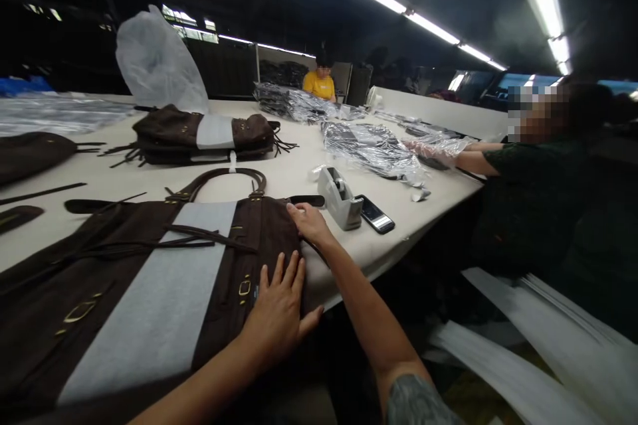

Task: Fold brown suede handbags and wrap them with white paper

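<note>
A dark brown handbag lies flat in front of me, with looped handles, brass buckles and thin leather ties. A pale wrapping strip runs across its middle, under the ties. My left hand rests flat on the bag's right side beside a small buckle, fingers spread and thumb out. At the bag's upper right corner, my right hand has its fingers bent over the edge; their undersides are hidden. A grey tape dispenser stands just beyond this hand, beside a phone.
Another brown bag with a pale band sits farther back on the white table. Plastic-wrapped bags lie near a co-worker's arms at right. Pale sheets are stacked low right. Another person is at the back.
</note>
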The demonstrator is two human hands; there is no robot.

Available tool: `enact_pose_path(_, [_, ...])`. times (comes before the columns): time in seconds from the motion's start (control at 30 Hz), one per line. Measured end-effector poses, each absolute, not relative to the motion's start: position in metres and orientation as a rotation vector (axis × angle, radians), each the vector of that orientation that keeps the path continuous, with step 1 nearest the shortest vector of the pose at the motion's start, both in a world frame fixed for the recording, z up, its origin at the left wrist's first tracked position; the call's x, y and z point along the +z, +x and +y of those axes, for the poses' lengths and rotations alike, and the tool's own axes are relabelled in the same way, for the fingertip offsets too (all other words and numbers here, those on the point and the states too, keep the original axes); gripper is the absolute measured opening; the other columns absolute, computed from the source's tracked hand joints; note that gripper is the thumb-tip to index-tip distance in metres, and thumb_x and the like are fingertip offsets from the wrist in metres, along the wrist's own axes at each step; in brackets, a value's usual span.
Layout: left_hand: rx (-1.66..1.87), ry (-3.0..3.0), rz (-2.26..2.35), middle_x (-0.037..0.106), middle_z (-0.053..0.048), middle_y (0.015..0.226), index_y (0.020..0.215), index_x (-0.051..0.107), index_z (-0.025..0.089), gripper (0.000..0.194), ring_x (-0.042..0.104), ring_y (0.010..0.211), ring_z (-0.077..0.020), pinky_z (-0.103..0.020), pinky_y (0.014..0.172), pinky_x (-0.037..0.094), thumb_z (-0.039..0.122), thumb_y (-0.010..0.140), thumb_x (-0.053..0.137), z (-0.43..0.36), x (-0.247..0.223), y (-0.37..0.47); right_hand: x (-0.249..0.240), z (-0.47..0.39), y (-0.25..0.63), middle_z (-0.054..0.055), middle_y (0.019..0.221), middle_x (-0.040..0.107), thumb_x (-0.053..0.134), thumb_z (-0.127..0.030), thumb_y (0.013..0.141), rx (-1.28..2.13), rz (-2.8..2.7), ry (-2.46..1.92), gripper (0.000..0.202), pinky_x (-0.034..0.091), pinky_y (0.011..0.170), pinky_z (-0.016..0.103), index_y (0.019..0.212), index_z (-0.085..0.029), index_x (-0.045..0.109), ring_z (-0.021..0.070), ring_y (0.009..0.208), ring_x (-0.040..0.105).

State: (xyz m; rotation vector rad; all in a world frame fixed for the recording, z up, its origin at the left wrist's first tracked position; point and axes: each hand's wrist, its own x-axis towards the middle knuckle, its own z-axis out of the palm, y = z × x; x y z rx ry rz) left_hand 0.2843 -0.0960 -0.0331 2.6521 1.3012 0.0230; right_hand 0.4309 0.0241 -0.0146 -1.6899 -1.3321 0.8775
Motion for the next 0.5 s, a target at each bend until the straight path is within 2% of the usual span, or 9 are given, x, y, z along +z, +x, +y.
enact_pose_path(0.1, [0.014,2.626,1.246,0.006,-0.005,0.163,0.154,0.021,0.014,0.087,0.002,0.151,-0.0406,-0.068,0.121,0.012,0.062,0.086,0.044,-0.096,-0.030,0.283,-0.011,0.033,0.420,0.012,0.106,0.071,0.061,-0.037,0.093,0.623,-1.485,-1.822,0.056,0.047,0.094,0.032,0.141,-0.011,0.046,0.0219,0.102,0.066])
enact_pose_path(0.17, [0.023,2.609,1.203,0.007,-0.004,0.163,0.154,0.022,0.015,0.087,-0.001,0.150,-0.0424,-0.070,0.120,0.009,0.063,0.086,0.045,-0.096,-0.031,0.282,-0.016,0.038,0.412,0.014,0.115,0.069,0.059,-0.029,0.094,0.549,-1.502,-1.909,0.054,0.045,0.097,0.032,0.144,-0.012,0.042,0.0234,0.110,0.064])
enact_pose_path(0.27, [0.146,2.592,1.116,0.009,-0.006,0.163,0.155,0.020,0.014,0.089,-0.006,0.150,-0.0422,-0.070,0.120,0.004,0.067,0.087,0.043,-0.098,-0.037,0.278,-0.028,0.039,0.402,0.017,0.116,0.069,0.050,-0.030,0.099,0.463,-1.479,-2.021,0.046,0.045,0.096,0.036,0.142,-0.014,0.044,0.0274,0.112,0.065])
enact_pose_path(0.37, [0.283,2.549,0.999,0.012,-0.010,0.163,0.155,0.019,0.013,0.093,-0.006,0.150,-0.0404,-0.067,0.122,0.004,0.073,0.087,0.038,-0.104,-0.038,0.270,-0.037,0.034,0.399,0.020,0.114,0.069,0.046,-0.035,0.101,0.320,-1.477,-2.113,0.050,0.047,0.094,0.041,0.146,-0.014,0.041,0.0308,0.108,0.066])
enact_pose_path(0.43, [0.294,2.478,0.903,0.019,-0.010,0.163,0.154,0.025,0.015,0.090,0.003,0.152,-0.0370,-0.061,0.125,0.011,0.072,0.087,0.041,-0.106,-0.028,0.260,-0.041,0.030,0.402,0.020,0.125,0.064,0.049,-0.034,0.099,0.135,-1.549,-2.074,0.054,0.047,0.097,0.043,0.149,-0.014,0.039,0.0317,0.116,0.063])
enact_pose_path(0.5, [0.356,2.385,0.853,0.029,-0.008,0.160,0.151,0.036,0.020,0.075,0.022,0.150,-0.0291,-0.049,0.125,0.026,0.063,0.091,0.045,-0.102,-0.010,0.240,-0.043,0.025,0.409,0.019,0.141,0.055,0.050,-0.027,0.098,-0.019,-1.699,-1.911,0.053,0.042,0.107,0.044,0.148,-0.013,0.042,0.0311,0.130,0.052])
